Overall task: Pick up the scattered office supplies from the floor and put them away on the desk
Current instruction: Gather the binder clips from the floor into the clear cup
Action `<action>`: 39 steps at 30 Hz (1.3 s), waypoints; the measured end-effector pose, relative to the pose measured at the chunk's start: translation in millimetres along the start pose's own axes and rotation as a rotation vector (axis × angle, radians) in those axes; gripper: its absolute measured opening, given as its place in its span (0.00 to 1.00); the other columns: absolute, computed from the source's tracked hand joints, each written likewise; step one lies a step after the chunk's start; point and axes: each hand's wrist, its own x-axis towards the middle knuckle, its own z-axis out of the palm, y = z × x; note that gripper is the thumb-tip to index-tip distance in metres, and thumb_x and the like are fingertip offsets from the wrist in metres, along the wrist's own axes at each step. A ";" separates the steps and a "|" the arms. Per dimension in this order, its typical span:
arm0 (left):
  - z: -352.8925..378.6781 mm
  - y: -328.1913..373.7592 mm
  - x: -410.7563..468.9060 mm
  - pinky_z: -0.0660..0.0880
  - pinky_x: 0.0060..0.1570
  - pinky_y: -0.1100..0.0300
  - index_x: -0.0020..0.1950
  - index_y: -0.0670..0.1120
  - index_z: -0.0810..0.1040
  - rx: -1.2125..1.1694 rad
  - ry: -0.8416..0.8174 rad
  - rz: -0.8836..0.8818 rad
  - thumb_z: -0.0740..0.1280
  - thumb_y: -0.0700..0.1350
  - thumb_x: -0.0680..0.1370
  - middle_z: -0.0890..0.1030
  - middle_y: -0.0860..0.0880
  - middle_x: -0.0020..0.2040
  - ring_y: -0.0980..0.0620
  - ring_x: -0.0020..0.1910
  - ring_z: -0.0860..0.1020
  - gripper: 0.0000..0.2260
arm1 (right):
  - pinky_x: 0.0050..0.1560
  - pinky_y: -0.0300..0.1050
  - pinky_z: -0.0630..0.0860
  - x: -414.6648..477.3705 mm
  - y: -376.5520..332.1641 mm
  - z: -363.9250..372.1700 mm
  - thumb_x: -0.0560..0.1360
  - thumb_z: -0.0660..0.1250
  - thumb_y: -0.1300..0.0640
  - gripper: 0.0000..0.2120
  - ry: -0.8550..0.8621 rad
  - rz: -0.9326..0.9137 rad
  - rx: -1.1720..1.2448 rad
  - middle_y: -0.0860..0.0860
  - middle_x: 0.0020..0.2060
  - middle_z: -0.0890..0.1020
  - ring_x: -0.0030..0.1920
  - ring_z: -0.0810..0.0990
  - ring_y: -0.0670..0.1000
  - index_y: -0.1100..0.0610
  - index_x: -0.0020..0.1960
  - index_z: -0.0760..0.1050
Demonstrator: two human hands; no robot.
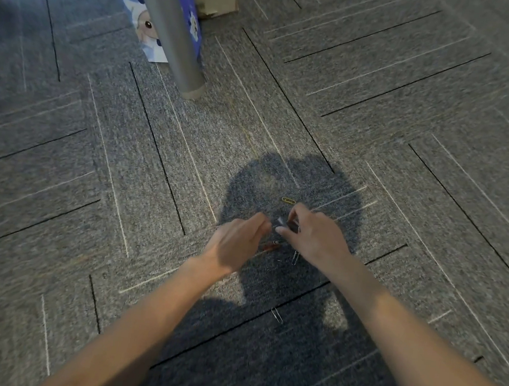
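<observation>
Left hand (237,242): low over the carpet (89,172), fingers nearly straight and together, nothing visibly held. Right hand (314,240): pinching a small dark clip (286,224) at the fingertips.

Lying close by: gold paper clip (288,201), silver paper clip (295,257), second silver clip (276,316) nearer the body, red item (272,244) too blurred to identify.

Expect light, stiff, thin wire lying flat in the pile; pinch one end to lift.

Beyond, well apart: desk leg (174,29), blue bag (136,18).
</observation>
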 end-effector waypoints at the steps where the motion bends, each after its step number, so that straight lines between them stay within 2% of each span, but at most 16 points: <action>1: 0.2 -4.4 1.4 0.76 0.27 0.58 0.52 0.48 0.72 0.009 -0.024 0.032 0.51 0.48 0.83 0.77 0.51 0.32 0.53 0.26 0.75 0.11 | 0.35 0.44 0.72 1.5 -1.0 -2.4 0.78 0.64 0.45 0.15 -0.040 -0.011 -0.020 0.51 0.39 0.77 0.36 0.76 0.51 0.55 0.53 0.68; 3: -1.1 -7.9 3.6 0.78 0.29 0.52 0.54 0.48 0.72 0.026 -0.039 0.063 0.52 0.46 0.83 0.79 0.51 0.35 0.52 0.29 0.78 0.10 | 0.34 0.42 0.71 3.4 -1.4 -4.9 0.80 0.61 0.48 0.11 -0.114 -0.004 0.039 0.51 0.39 0.77 0.35 0.75 0.50 0.56 0.51 0.69; 4: -2.9 -7.2 4.3 0.78 0.30 0.52 0.54 0.49 0.72 0.045 -0.043 0.045 0.51 0.47 0.83 0.78 0.51 0.35 0.52 0.29 0.78 0.10 | 0.32 0.41 0.68 3.4 -0.4 -4.9 0.81 0.60 0.50 0.10 -0.133 0.029 0.171 0.50 0.36 0.76 0.32 0.73 0.49 0.56 0.47 0.69; 8: -9.9 -2.6 3.0 0.74 0.25 0.61 0.50 0.49 0.67 0.287 -0.067 0.063 0.51 0.59 0.80 0.76 0.52 0.33 0.57 0.25 0.72 0.15 | 0.22 0.38 0.55 -5.7 11.3 -9.2 0.80 0.53 0.57 0.14 -0.152 0.158 1.193 0.48 0.24 0.64 0.22 0.58 0.48 0.56 0.36 0.65; 11: -10.3 2.2 4.0 0.68 0.26 0.65 0.51 0.48 0.65 0.495 -0.137 0.163 0.53 0.63 0.77 0.76 0.52 0.35 0.57 0.28 0.72 0.18 | 0.22 0.38 0.56 -15.6 21.5 -13.8 0.78 0.52 0.58 0.12 -0.116 0.129 1.597 0.49 0.29 0.70 0.24 0.61 0.47 0.57 0.42 0.72; 14: -8.6 6.3 7.9 0.65 0.27 0.65 0.54 0.45 0.66 0.566 -0.182 0.237 0.53 0.58 0.80 0.74 0.52 0.36 0.58 0.27 0.69 0.16 | 0.22 0.36 0.58 -19.1 28.3 -12.3 0.80 0.56 0.52 0.12 -0.139 0.186 1.689 0.48 0.33 0.74 0.26 0.63 0.45 0.58 0.48 0.74; 18: -8.5 6.3 10.7 0.68 0.25 0.65 0.55 0.44 0.67 0.593 -0.244 0.309 0.51 0.53 0.82 0.74 0.51 0.33 0.58 0.25 0.69 0.14 | 0.22 0.35 0.59 -22.6 34.3 -13.4 0.81 0.57 0.44 0.16 -0.074 0.301 1.669 0.47 0.30 0.65 0.26 0.60 0.44 0.54 0.40 0.68; 21: -13.0 9.1 10.8 0.68 0.25 0.65 0.53 0.44 0.68 0.535 -0.281 0.292 0.50 0.51 0.83 0.74 0.50 0.34 0.57 0.25 0.67 0.13 | 0.22 0.35 0.59 -26.3 36.9 -18.3 0.79 0.58 0.41 0.20 0.001 0.308 1.574 0.47 0.28 0.60 0.26 0.57 0.44 0.53 0.36 0.64; 24: -15.1 9.4 8.3 0.68 0.26 0.67 0.49 0.47 0.68 0.243 -0.285 0.159 0.52 0.48 0.83 0.74 0.52 0.34 0.58 0.26 0.68 0.09 | 0.22 0.36 0.59 -27.9 37.6 -19.9 0.80 0.59 0.44 0.19 -0.017 0.270 1.448 0.48 0.28 0.62 0.25 0.58 0.45 0.54 0.35 0.66; 26: -14.1 10.1 6.3 0.66 0.25 0.67 0.47 0.46 0.69 -0.135 -0.246 0.011 0.53 0.46 0.82 0.75 0.50 0.35 0.57 0.27 0.70 0.08 | 0.22 0.36 0.59 -27.1 37.6 -20.6 0.81 0.60 0.48 0.16 -0.049 0.254 1.450 0.48 0.29 0.66 0.24 0.60 0.45 0.54 0.37 0.71; 29: -15.6 13.8 3.1 0.60 0.18 0.64 0.46 0.41 0.71 -0.864 -0.141 -0.197 0.56 0.44 0.81 0.77 0.48 0.33 0.54 0.22 0.66 0.10 | 0.20 0.35 0.58 -24.6 37.1 -22.1 0.80 0.60 0.53 0.10 -0.091 0.262 1.645 0.47 0.32 0.72 0.25 0.63 0.43 0.57 0.47 0.76; 31: -19.5 17.5 1.6 0.56 0.15 0.67 0.41 0.43 0.72 -1.319 -0.057 -0.270 0.58 0.46 0.79 0.75 0.50 0.31 0.56 0.20 0.61 0.10 | 0.19 0.33 0.60 -23.4 38.0 -21.8 0.80 0.60 0.55 0.09 -0.118 0.278 1.856 0.47 0.34 0.74 0.25 0.64 0.42 0.58 0.53 0.75; 33: -23.7 21.3 1.7 0.57 0.15 0.70 0.40 0.46 0.71 -1.631 0.019 -0.286 0.58 0.45 0.77 0.75 0.50 0.32 0.57 0.20 0.61 0.07 | 0.19 0.32 0.61 -23.9 38.2 -20.6 0.79 0.61 0.54 0.08 -0.134 0.275 1.970 0.47 0.35 0.73 0.26 0.64 0.41 0.57 0.52 0.75; 35: -25.8 24.4 1.7 0.58 0.15 0.71 0.42 0.47 0.70 -1.749 0.040 -0.277 0.55 0.43 0.77 0.75 0.50 0.33 0.57 0.20 0.61 0.07 | 0.20 0.32 0.60 -24.9 36.7 -20.2 0.79 0.62 0.51 0.10 -0.141 0.273 1.980 0.46 0.34 0.73 0.27 0.65 0.41 0.56 0.46 0.75; 37: -26.3 26.4 2.6 0.57 0.16 0.72 0.40 0.47 0.71 -1.740 0.012 -0.264 0.53 0.43 0.77 0.74 0.50 0.33 0.57 0.21 0.60 0.09 | 0.21 0.32 0.60 -26.4 36.0 -22.0 0.78 0.62 0.48 0.12 -0.159 0.285 1.908 0.46 0.31 0.71 0.27 0.64 0.42 0.55 0.40 0.72; 39: -26.3 25.5 4.5 0.56 0.15 0.71 0.38 0.48 0.70 -1.654 -0.038 -0.251 0.54 0.45 0.79 0.70 0.52 0.30 0.57 0.20 0.60 0.11 | 0.21 0.33 0.60 -28.3 34.7 -25.1 0.78 0.62 0.48 0.15 -0.168 0.280 1.612 0.46 0.28 0.70 0.26 0.63 0.44 0.56 0.37 0.71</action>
